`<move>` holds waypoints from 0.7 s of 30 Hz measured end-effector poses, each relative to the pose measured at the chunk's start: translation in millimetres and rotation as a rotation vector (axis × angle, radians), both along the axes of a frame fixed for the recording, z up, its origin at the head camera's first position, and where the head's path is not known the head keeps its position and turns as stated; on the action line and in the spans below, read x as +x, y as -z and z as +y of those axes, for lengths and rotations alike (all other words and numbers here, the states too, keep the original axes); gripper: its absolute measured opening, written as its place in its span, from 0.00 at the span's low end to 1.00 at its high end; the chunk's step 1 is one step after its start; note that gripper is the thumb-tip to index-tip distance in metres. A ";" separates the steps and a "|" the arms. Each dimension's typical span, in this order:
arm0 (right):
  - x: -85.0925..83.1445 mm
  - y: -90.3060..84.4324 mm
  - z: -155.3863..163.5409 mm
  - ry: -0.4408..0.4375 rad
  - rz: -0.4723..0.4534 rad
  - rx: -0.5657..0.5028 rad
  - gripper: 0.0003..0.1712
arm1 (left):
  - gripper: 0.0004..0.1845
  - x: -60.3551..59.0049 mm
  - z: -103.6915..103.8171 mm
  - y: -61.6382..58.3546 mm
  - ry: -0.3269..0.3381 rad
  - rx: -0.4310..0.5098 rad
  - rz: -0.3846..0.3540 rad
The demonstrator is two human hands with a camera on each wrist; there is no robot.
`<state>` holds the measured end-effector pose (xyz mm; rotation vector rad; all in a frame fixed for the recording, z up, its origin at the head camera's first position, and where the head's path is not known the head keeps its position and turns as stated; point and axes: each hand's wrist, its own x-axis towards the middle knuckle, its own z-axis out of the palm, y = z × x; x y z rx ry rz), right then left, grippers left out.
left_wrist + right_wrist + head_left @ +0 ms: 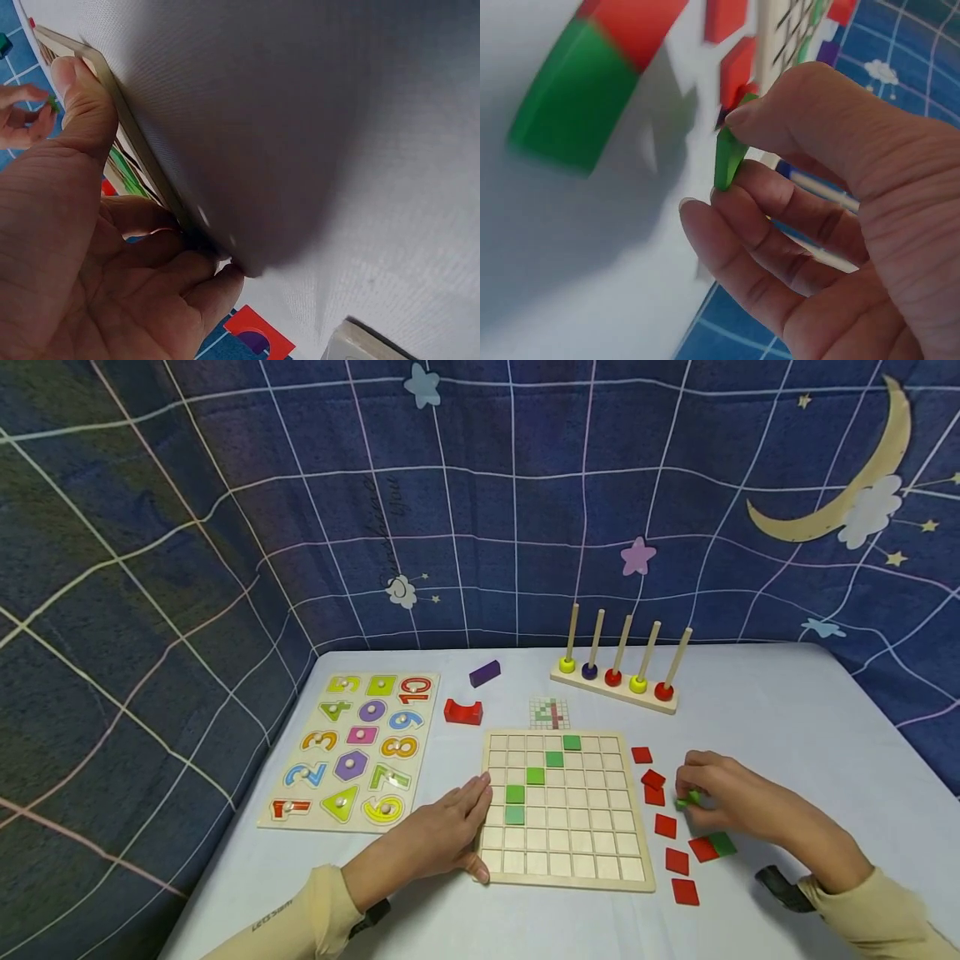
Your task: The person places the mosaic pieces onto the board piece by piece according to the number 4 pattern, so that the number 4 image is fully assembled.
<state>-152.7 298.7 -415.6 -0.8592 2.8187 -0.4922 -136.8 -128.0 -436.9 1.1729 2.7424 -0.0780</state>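
A wooden grid board (564, 842) lies on the table, with several green square tiles (536, 776) in a stepped line in its cells. Along the board's left edge rests my left hand (444, 828), fingers extended and thumb near the lower left corner; the left wrist view shows thumb and fingers against the frame. To the right of the board, my right hand (731, 793) pinches a green tile (731, 154) between thumb and fingertips. Below that hand, a red tile (703, 849) and another green tile (722, 843) lie side by side. Several red tiles (665, 826) form a loose column beside the board.
A small pattern card (550, 713) touches the board's far edge. At left lies a number and shape puzzle (348, 752). Behind the board are a red notched block (462, 712) and a purple block (485, 673). A peg stand (615, 690) with rings stands at the back right.
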 end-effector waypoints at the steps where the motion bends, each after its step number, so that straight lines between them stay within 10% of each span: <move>1: 0.2 -0.6 -3.1 -0.014 0.009 -0.011 0.11 | 0.61 0.2 0.2 -0.4 -0.001 0.000 -0.001; 21: -9.9 -17.9 -73.8 -0.199 0.075 -0.060 0.09 | 0.62 0.0 2.5 -2.5 -0.042 0.004 -0.053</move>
